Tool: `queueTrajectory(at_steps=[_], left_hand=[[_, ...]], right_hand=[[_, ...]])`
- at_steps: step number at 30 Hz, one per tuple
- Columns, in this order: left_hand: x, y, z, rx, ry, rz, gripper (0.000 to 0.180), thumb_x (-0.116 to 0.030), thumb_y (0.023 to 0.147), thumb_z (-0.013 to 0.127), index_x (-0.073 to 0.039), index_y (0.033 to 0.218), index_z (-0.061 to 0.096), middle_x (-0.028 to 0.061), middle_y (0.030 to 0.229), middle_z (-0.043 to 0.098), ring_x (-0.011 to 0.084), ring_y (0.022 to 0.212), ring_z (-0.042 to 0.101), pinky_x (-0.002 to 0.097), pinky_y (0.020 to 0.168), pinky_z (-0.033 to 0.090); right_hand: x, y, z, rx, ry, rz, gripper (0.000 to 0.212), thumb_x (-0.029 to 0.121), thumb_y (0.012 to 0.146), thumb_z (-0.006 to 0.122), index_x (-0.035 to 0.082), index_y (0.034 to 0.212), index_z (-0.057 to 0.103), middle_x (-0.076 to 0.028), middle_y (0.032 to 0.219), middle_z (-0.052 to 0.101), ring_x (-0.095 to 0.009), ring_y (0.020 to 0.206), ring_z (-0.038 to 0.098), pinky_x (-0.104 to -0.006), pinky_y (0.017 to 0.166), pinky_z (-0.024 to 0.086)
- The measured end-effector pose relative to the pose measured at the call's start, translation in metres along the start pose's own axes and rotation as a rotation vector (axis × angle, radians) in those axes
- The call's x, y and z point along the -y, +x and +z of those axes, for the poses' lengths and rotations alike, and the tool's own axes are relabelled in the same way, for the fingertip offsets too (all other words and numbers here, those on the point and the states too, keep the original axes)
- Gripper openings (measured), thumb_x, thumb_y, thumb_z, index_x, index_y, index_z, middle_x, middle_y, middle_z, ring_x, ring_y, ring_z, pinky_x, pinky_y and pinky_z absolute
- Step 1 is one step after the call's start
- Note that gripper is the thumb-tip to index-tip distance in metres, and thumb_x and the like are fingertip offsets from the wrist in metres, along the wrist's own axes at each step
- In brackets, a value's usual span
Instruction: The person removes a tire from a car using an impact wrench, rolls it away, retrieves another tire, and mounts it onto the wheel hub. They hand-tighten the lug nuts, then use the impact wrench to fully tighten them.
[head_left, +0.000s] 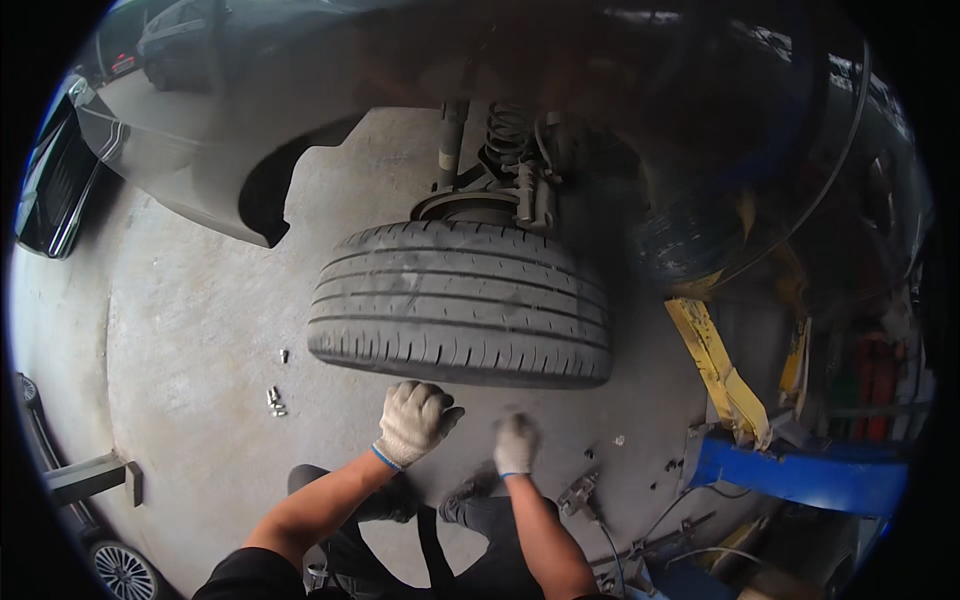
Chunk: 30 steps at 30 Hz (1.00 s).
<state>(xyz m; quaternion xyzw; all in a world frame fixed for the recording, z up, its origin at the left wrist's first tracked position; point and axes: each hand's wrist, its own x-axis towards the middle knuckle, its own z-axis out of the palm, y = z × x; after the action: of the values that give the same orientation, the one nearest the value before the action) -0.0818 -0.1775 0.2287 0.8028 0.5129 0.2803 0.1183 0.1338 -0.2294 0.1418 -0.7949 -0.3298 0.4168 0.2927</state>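
Note:
A car wheel with a grey, dusty tyre [460,300] hangs in front of me at the brake disc [465,208], its tread facing up. Just below the tyre's near edge is my left hand [414,420], in a pale knit glove with a blue cuff. Its fingers are curled and the thumb points right; the palm is hidden, so I cannot see whether anything is inside. My right hand [517,444], gloved the same way, is lower and further right, apart from the tyre. Motion blurs its fingers. The wheel's outer face is hidden from above.
Several metal wheel bolts [275,402] lie on the concrete floor at left. A tool with a hose [578,494] rests beside my right forearm. A yellow lift arm [718,365] and blue lift part [800,475] stand at right. The car's fender [200,180] overhangs above.

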Motion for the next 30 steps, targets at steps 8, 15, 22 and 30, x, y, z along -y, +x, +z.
queueTrajectory(at_steps=[8,15,22,30], left_hand=[[0.038,-0.026,0.128,0.242,0.171,-0.015,0.05,-0.046,0.088,0.062,-0.012,0.125,0.063,0.0158,0.128,0.061,0.0367,0.116,0.057,0.0488,0.094,0.046],[0.043,0.012,0.12,0.268,-0.58,-0.156,0.061,-0.059,0.092,0.056,-0.004,0.114,0.066,0.0174,0.111,0.069,0.0354,0.106,0.063,0.0398,0.092,0.048],[0.001,0.029,0.087,0.35,-0.393,-0.515,0.05,-0.041,0.092,0.062,0.002,0.116,0.063,0.0167,0.102,0.069,0.0256,0.1,0.065,0.0377,0.088,0.05],[-0.049,0.052,0.093,0.35,-0.439,-0.386,0.066,-0.055,0.083,0.066,-0.008,0.129,0.058,0.0155,0.111,0.068,0.0265,0.1,0.066,0.0393,0.087,0.05]], right_hand=[[-0.132,0.148,0.13,0.561,-0.629,-0.776,0.055,0.045,0.091,0.056,0.01,0.134,0.053,-0.014,0.142,0.052,-0.034,0.13,0.048,-0.0452,0.105,0.04],[-0.099,0.144,0.131,0.691,-0.077,-0.633,0.07,0.057,0.092,0.058,0.008,0.141,0.048,-0.012,0.146,0.049,-0.028,0.134,0.046,-0.0401,0.109,0.037],[-0.094,0.14,0.138,0.739,0.152,-0.583,0.069,0.054,0.083,0.072,0.006,0.131,0.058,-0.013,0.129,0.062,-0.027,0.119,0.058,-0.0383,0.1,0.044],[-0.102,0.149,0.161,0.384,0.082,-0.726,0.079,0.064,0.069,0.078,0.007,0.122,0.063,-0.014,0.116,0.069,-0.031,0.109,0.064,-0.0424,0.091,0.049]])
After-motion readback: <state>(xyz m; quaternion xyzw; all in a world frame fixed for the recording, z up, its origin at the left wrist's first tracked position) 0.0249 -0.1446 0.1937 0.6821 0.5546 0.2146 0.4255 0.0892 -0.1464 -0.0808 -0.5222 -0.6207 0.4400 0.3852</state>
